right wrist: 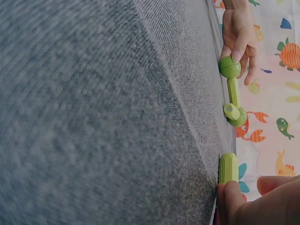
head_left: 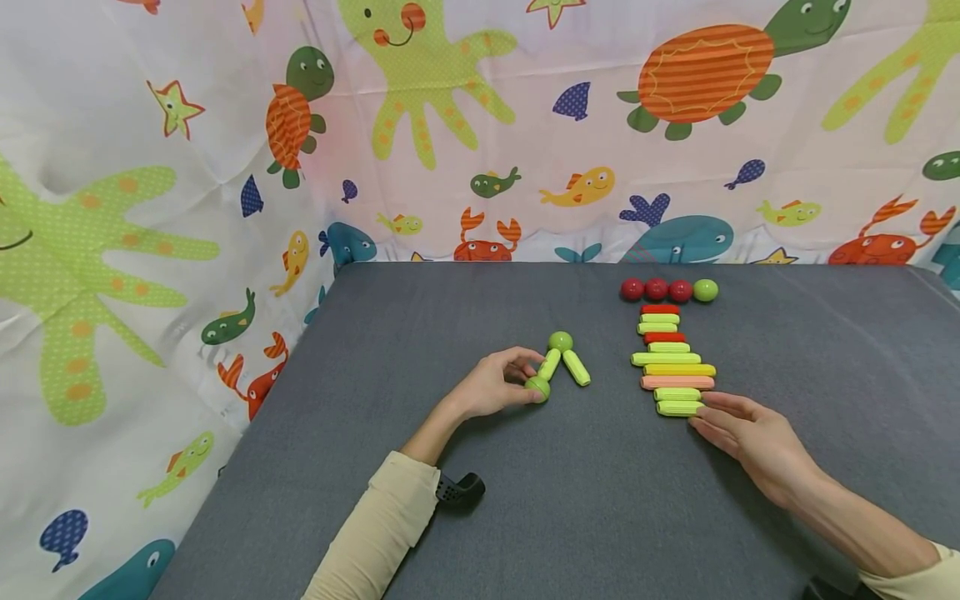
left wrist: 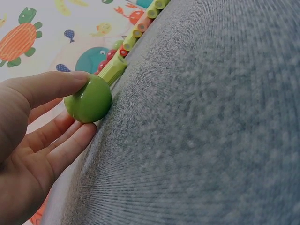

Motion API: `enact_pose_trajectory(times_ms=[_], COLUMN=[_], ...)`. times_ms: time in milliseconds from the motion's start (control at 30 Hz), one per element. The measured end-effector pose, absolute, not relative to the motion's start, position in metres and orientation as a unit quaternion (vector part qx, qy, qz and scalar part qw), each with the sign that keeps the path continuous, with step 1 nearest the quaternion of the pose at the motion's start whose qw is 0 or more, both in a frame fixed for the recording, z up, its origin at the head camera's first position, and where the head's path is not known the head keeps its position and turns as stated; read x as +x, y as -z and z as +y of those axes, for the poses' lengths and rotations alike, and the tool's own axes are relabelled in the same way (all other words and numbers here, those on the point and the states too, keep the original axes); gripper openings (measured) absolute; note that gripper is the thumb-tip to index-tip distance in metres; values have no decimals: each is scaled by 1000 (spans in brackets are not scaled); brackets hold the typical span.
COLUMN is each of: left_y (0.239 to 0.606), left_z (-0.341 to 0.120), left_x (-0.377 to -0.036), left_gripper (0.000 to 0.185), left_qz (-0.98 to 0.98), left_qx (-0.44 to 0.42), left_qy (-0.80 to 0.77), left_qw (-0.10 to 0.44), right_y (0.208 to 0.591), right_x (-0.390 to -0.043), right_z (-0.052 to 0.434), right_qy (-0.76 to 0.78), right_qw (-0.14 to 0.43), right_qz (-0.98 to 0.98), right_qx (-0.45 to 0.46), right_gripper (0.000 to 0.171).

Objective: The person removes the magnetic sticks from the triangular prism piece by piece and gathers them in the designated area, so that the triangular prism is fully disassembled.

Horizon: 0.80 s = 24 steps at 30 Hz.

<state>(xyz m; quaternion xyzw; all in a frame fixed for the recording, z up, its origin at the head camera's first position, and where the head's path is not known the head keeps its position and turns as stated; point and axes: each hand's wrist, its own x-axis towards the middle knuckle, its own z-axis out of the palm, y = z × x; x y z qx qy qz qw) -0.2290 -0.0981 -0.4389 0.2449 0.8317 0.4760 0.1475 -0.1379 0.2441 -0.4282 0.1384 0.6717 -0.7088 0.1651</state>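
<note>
Cream sleeves frame the near edge of the grey felt-covered table (head_left: 525, 517), and both hands work low on its surface. On the left, the left hand (head_left: 491, 385) pinches a glossy green ball (head_left: 537, 388) between thumb and curled fingers, holding it against the lower end of a lime-green plastic stick (head_left: 550, 364); that stick runs up to a second green ball (head_left: 560, 341), from which a second lime stick (head_left: 577, 367) slants down, so the pieces lie flat in an open V. The grip looks meant to steady the ball against the stick's tip.

To the right, the right hand (head_left: 750, 433) lies flat with fingers nearly straight and together, fingertips touching the nearest pale green stick (head_left: 679, 407) at the bottom of a neat stack of red, green, yellow and pink sticks (head_left: 671, 358). Laid side by side, the sticks stay sorted and easy to pick from the near end. Three red balls (head_left: 656, 289) and one green ball (head_left: 705, 290) sit in a row behind them, before a sea-animal curtain (head_left: 480, 125).
</note>
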Motion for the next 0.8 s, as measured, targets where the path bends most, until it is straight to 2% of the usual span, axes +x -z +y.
enact_pose_trajectory(times_ms=[333, 533, 633, 800], left_y=[439, 439, 439, 439], left_z=[-98, -98, -98, -98], left_x=[-229, -229, -229, -228], left_gripper=[50, 51, 50, 51], left_qz=[830, 829, 830, 830], left_qx=[250, 251, 250, 251], left_qy=[-478, -479, -479, -477], left_qw=[142, 140, 140, 141], right_y=[429, 424, 422, 422], right_x=[-138, -138, -139, -141], right_z=[245, 249, 252, 254], right_qy=[705, 666, 676, 686], right_qw=[152, 133, 145, 180], right_qz=[676, 717, 706, 687], right_qx=[151, 159, 155, 157], right_gripper=[73, 58, 54, 59])
